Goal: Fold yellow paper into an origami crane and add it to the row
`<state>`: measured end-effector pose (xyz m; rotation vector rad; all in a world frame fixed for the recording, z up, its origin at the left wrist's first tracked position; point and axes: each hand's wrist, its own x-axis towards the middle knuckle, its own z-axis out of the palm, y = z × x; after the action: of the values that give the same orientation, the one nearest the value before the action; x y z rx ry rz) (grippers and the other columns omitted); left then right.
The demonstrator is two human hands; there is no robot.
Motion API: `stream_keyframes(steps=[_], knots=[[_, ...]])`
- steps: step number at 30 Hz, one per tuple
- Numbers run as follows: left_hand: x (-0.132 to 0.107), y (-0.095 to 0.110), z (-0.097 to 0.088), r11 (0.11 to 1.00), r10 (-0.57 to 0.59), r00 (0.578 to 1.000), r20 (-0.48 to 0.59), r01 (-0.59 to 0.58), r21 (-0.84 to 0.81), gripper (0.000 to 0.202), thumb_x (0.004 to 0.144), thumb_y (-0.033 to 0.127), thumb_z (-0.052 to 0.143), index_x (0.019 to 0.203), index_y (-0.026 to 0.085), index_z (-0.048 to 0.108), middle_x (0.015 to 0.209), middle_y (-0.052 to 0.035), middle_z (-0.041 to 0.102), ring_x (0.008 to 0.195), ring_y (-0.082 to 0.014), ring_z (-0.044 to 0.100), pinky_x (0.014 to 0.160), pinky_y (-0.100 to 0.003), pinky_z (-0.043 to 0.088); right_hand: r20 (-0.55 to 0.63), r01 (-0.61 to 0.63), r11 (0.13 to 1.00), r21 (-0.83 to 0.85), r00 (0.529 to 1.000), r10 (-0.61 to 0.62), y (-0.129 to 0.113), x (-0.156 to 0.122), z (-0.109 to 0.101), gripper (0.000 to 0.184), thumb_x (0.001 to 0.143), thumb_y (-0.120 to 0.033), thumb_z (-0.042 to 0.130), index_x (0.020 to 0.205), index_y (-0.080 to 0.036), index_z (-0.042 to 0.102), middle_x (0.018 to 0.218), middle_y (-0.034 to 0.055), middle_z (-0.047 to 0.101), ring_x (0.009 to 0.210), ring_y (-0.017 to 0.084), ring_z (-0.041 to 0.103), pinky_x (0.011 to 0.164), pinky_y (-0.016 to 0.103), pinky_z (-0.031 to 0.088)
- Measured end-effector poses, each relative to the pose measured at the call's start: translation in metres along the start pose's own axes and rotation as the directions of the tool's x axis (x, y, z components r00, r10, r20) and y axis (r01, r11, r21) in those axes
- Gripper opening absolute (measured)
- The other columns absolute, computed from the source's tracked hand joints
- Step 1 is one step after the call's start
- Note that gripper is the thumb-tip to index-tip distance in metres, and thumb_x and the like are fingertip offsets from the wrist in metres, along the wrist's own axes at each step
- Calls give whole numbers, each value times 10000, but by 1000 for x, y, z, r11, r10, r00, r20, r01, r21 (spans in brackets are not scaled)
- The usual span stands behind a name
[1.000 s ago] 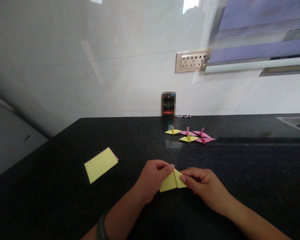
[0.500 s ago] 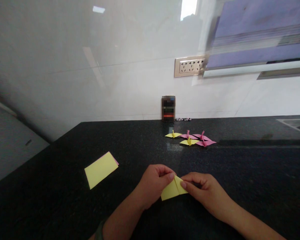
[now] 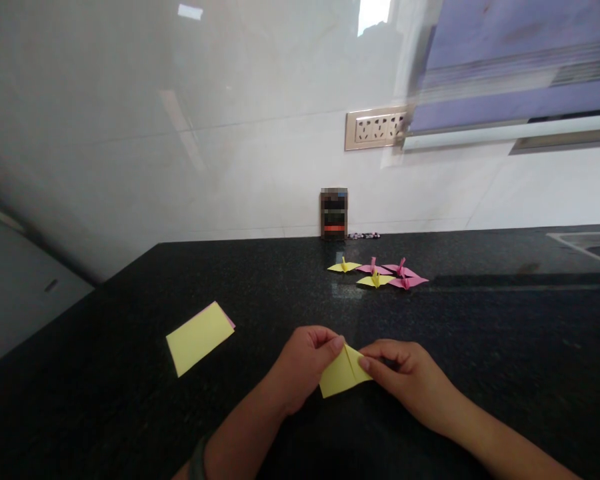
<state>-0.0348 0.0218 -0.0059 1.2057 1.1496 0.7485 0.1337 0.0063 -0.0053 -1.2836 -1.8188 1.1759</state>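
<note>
Between my two hands is a piece of folded yellow paper (image 3: 341, 375) with a crease running down it. My left hand (image 3: 307, 363) pinches its upper left part, thumb on top. At the paper's right edge, my right hand (image 3: 405, 373) grips it between thumb and fingers. The fingertips beneath the paper are hidden. Beyond my hands stand several small paper cranes, two yellow ones (image 3: 376, 280) and some pink ones (image 3: 406, 283). To the left lies a stack of paper (image 3: 200, 339), yellow on top with a pink edge showing below.
A dark speckled countertop (image 3: 270, 280) runs back to a pale tiled wall (image 3: 255, 167). A phone-like upright object (image 3: 334, 217), its front blurred out, leans there beside a beaded strand (image 3: 364, 235). A socket panel (image 3: 377, 128) is on the wall. A sink edge (image 3: 575, 250) shows at right.
The whole view has shifted slightly. Both hands keep hold of the yellow paper, and the right thumb sits a little differently at its right edge.
</note>
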Motion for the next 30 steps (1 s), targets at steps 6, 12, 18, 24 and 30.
stream_keyframes(steps=[6, 12, 18, 24, 30], knots=[[-1, 4, 1, 998, -32, 999, 24, 33, -46, 378, 716, 473, 468, 704, 112, 579, 585, -8, 530, 496, -84, 431, 477, -210, 316, -7, 4, 1000, -15, 1000, -4, -1, 0, -1, 202, 764, -243, 485, 811, -189, 674, 691, 19, 647, 637, 146, 569, 579, 228, 430], [-2, 7, 2, 999, -23, 1000, -10, 24, 42, 317, 627, 422, 594, 685, 111, 583, 583, -4, 541, 508, -85, 445, 476, -203, 326, -1, 19, 999, -45, 1000, -19, -1, -1, -1, 201, 768, -262, 486, 797, -190, 671, 673, 15, 638, 623, 141, 563, 572, 230, 428], [-3, 9, 2, 989, 6, 1000, -19, -3, 149, 251, 627, 356, 600, 659, 106, 596, 564, -3, 539, 498, -85, 441, 466, -202, 320, 10, 44, 997, -58, 999, -43, -2, -1, 0, 196, 775, -245, 479, 789, -191, 667, 674, 13, 629, 631, 133, 563, 581, 223, 423], [-3, 9, 3, 981, 26, 999, -28, -20, 193, 254, 637, 361, 582, 655, 108, 597, 561, -6, 541, 485, -89, 437, 458, -208, 313, 10, 51, 996, -71, 999, -50, -1, -1, -1, 190, 770, -233, 483, 765, -192, 669, 650, 9, 617, 606, 125, 553, 557, 214, 415], [-3, 9, 4, 975, 39, 998, -42, -29, 219, 249, 650, 363, 574, 650, 115, 598, 558, -8, 541, 491, -90, 439, 454, -201, 318, 12, 49, 997, -67, 999, -48, -2, -1, -2, 190, 774, -225, 477, 778, -196, 665, 676, 14, 628, 628, 130, 565, 578, 221, 424]])
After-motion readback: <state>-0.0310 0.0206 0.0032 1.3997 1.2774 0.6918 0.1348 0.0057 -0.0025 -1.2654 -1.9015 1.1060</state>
